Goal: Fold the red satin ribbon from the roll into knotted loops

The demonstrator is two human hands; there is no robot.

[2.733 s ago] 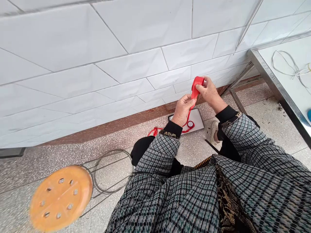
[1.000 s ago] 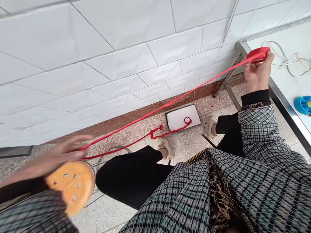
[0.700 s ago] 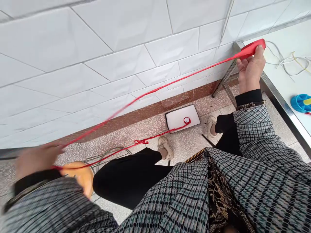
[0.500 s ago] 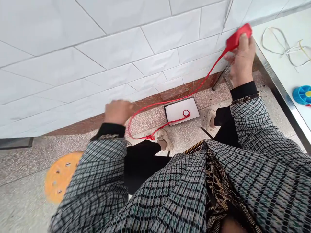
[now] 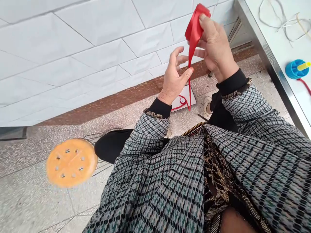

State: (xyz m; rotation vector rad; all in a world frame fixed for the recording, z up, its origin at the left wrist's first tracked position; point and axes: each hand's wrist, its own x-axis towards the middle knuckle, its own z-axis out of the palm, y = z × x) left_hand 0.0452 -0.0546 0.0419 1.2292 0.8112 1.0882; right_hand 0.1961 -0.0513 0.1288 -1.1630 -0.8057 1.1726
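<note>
My right hand (image 5: 216,45) grips a roll of red ribbon (image 5: 195,27) at the upper right, thumb on its near side. From the roll a ribbon strand hangs down past my left hand (image 5: 175,76). That hand is open, its fingers spread and curved around the strand, with the thumb close beside it; whether it touches is hard to tell. Below, the strand runs toward a white board with a dark edge (image 5: 192,97) on the floor, where more red strand lies with a small red ring (image 5: 182,100). My left forearm hides part of the board.
On the right stands a metal-edged white table (image 5: 279,61) with loose white cords (image 5: 284,24) and a blue spool with a yellow peg (image 5: 293,69). An orange round stool (image 5: 71,161) is at the lower left. A white tiled wall (image 5: 102,26) rises in front.
My right hand has brought the ribbon roll leftward and up. The left hand, earlier a blurred fist, has moved right and up to the strand and spread its fingers.
</note>
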